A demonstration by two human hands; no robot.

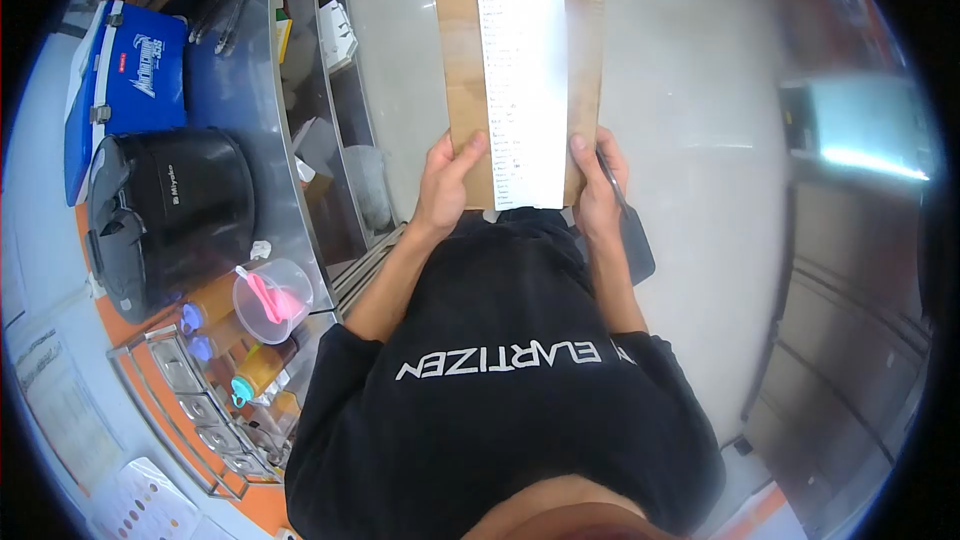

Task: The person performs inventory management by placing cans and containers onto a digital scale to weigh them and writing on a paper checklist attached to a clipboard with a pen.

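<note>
A brown cardboard sheet (458,60) is held out in front of my body, with a long white paper list (530,70) of small handwritten-looking lines lying on it. My left hand (448,183) grips the cardboard's lower left edge, thumb on top and fingers hidden underneath. On the lower right edge, my right hand (600,183) is closed the same way. A flat dark object, perhaps a phone or tablet (636,245), shows behind my right hand and wrist; most of it is hidden.
Along the left runs a steel counter (225,90) with a blue cooler box (145,70), a black Miyako appliance (180,210), a clear tub (300,285) holding a pink scoop, and several capped bottles (262,370). Shelves (335,105) stand below. Steel cabinets (850,290) line the right.
</note>
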